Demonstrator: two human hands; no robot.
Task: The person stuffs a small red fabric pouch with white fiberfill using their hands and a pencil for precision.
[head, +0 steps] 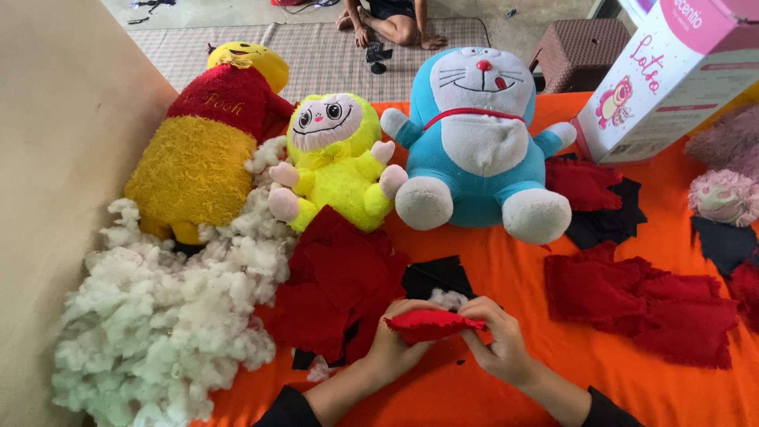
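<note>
Stuffing pile (158, 316) sits loose at your left; drag a sleeve through and it scatters. Your left hand (393, 345) and right hand (496, 340) both pinch the red fabric piece (429, 324) over the orange cloth (490, 395); loosen up and filling could slip out. Box (672, 79) far right, contents hidden.

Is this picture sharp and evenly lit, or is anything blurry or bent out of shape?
Head view: soft, even light, no glare; faint shadows under the blue toy. Hands and red piece are fairly sharp. The box at the right edge leans, stretched by the wide lens.
</note>
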